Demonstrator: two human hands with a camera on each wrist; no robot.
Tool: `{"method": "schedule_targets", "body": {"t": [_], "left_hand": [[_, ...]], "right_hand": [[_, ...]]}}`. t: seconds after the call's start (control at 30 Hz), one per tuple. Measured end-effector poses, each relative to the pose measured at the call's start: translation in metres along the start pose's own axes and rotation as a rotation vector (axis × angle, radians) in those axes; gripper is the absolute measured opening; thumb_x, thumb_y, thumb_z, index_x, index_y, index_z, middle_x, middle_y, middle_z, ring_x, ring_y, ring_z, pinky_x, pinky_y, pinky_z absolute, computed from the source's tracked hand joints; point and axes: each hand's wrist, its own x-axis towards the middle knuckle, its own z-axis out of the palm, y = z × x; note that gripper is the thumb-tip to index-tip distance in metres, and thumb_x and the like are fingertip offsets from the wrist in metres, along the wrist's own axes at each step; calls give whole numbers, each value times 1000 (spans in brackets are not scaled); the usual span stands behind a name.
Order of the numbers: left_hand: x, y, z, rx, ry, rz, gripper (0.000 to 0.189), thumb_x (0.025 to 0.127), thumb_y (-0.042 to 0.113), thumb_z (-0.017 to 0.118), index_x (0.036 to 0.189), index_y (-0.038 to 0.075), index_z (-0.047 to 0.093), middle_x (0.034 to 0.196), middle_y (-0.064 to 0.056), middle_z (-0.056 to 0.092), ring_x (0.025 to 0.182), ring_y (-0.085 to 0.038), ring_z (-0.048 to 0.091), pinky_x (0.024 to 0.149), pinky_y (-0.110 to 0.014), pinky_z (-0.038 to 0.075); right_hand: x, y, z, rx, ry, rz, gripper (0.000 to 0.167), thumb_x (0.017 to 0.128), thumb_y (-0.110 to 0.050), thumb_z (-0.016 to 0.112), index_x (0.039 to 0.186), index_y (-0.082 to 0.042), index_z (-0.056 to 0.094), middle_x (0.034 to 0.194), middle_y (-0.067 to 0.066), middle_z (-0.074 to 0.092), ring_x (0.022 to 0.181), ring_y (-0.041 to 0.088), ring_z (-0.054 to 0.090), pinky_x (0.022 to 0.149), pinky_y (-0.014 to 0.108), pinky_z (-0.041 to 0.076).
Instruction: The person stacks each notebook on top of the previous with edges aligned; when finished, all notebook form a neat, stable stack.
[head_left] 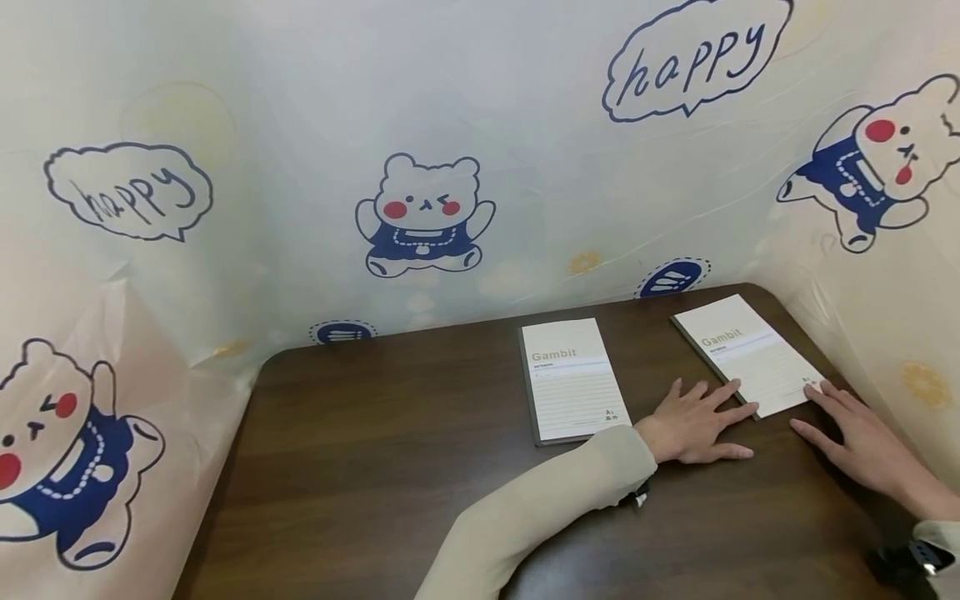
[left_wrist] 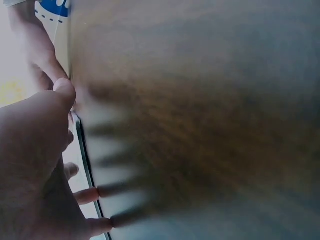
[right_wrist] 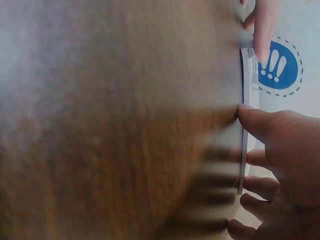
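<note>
A white notepad (head_left: 761,358) marked "Gambit" lies at an angle near the table's right edge. At its near left edge, my left hand (head_left: 693,423) rests with fingers spread, the fingertips at the pad's side. My right hand (head_left: 862,437) has its fingertips on the pad's near right corner and its thumb apart on the tabletop. Neither hand grips anything. In the left wrist view, fingers stretch toward the pad's dark edge (left_wrist: 86,160). The right wrist view shows the right hand (right_wrist: 292,157) beside the pad's thin side (right_wrist: 245,130).
A second "Gambit" notepad (head_left: 573,383) lies left of my left hand, close to its sleeve. The dark wooden table (head_left: 375,467) has rounded far corners. Printed sheeting (head_left: 300,167) with cartoon bears hangs behind and at both sides.
</note>
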Motion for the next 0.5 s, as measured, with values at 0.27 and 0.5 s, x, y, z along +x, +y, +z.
{"method": "schedule_targets", "body": {"t": [0.27,0.5], "left_hand": [[-2,0,-1,11,-17,14,69,99,81,23,161,58,3,174,24,-3,162,-9,14,132,-41,19],[-5,-1,-5,-25,-15,11,66,100,79,30,160,52,27,173,19,15,158,-5,21,130,-35,25]], "right_hand": [[-1,-11,0,-57,22,2,69,104,-34,65,148,15,44,148,50,38,135,68,36,108,78,28],[-4,-24,1,-98,58,-28,64,99,-32,73,139,15,56,133,47,48,114,64,49,90,73,40]]}}
